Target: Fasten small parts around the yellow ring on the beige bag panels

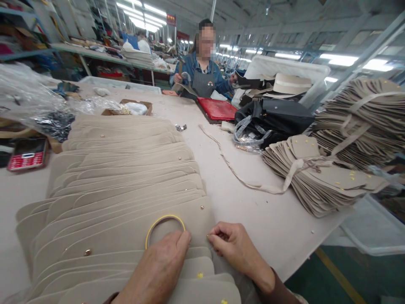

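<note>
My left hand [163, 266] is closed over the near panels, thumb and fingers around a thin yellow-edged ring [164, 218] that looks like a narrow tape roll. Just right of it, my right hand [230, 242] pinches a tiny gold-coloured metal stud [208, 236] between thumb and forefinger, at the panels' right edge. Beneath both hands lie overlapping rows of beige bag panels [126, 219] with rounded corners. Some carry small gold studs [202, 207]. Bits of yellow [200, 275] show on the nearest panels.
Tied bundles of beige panels [303, 177] and a black bag [275, 118] stand at the right. A cloth strip [240, 179] trails across the table [228, 207]. A red pad [218, 109] lies before a co-worker [204, 71] holding a hammer. At left are a red calculator [28, 155] and plastic wrap [28, 93].
</note>
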A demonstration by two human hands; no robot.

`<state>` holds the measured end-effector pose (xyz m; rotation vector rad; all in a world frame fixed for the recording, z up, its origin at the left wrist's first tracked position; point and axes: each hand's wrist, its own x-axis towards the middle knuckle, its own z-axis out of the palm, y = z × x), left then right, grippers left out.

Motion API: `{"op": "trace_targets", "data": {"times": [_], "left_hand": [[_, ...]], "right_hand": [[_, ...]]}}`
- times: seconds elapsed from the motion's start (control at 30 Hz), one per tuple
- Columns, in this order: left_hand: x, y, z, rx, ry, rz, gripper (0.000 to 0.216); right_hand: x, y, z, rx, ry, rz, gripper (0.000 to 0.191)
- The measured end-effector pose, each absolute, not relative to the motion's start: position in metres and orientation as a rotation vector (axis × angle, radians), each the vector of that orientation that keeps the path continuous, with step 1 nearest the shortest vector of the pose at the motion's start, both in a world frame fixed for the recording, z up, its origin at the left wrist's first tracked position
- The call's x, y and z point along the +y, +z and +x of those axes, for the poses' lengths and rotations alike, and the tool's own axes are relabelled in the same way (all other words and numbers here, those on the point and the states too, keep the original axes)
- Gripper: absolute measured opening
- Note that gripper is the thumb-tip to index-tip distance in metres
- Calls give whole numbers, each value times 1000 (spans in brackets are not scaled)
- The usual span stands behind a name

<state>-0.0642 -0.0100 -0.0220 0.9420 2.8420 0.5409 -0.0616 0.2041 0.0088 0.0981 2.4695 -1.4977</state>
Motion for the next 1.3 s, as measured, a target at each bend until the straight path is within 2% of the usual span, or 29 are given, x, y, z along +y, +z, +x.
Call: {"op": "trace_targets", "data": {"times": [0.3, 0.37, 0.5, 0.57, 0.73, 0.9, 1.2, 1.3], "left_hand": [[-9, -16, -66, 2838, 523, 929, 22], [-10, -14, -67, 2818, 567, 934, 23], [-10, -11, -68, 2806, 612, 928, 22], [-10, -11, -67, 2803, 633, 916, 22], [-11, -13, -66, 2802, 680, 906, 23], [-12, -12, -66, 2786, 715, 955, 22], [-21, -1, -72, 2923, 1135, 1299, 24], [-24, 5, -76, 2881, 1294, 1353, 30]], "right_hand": [[196, 7, -64, 2747, -1241, -107, 14], [197, 4, -64, 2726, -1303, -18, 7], [202, -1, -59, 2482, -1542, 225, 10], [203, -1, -55, 2454, -1554, 220, 15], [198, 2, -50, 2834, -1285, -63, 16], [190, 3, -58, 2908, -1165, -102, 16], [197, 16, -61, 2612, -1072, -251, 18], [198, 20, -62, 2640, -1169, -262, 18]]}}
